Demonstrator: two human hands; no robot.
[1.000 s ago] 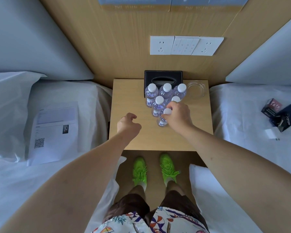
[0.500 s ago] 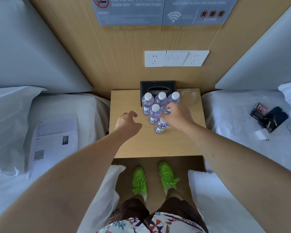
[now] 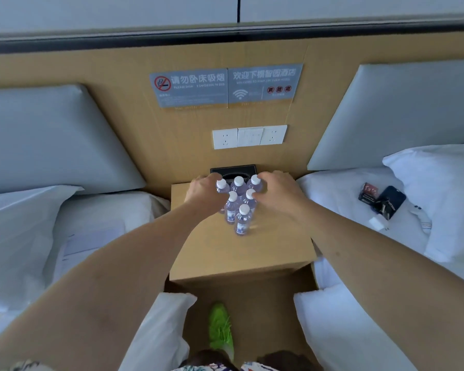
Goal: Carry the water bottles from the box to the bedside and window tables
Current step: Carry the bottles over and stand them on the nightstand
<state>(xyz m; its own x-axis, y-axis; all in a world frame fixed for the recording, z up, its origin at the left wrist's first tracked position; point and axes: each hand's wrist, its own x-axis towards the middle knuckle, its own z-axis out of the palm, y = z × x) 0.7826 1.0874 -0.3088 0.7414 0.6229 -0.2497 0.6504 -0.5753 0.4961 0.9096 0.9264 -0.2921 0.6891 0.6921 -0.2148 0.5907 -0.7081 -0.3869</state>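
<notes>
The left hand point(image 3: 202, 192) hid part of the leftmost of six water bottles point(image 3: 238, 203), its grip curled against it; the right hand point(image 3: 275, 188) cupped the rightmost. The bottles stood clustered on the wooden counter point(image 3: 268, 247), covering a black tissue box point(image 3: 232, 170), between two white beds point(image 3: 340, 199).

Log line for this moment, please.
six bottles triangle on bedside table | left hand, right hand flank back row | grip unclear
</notes>
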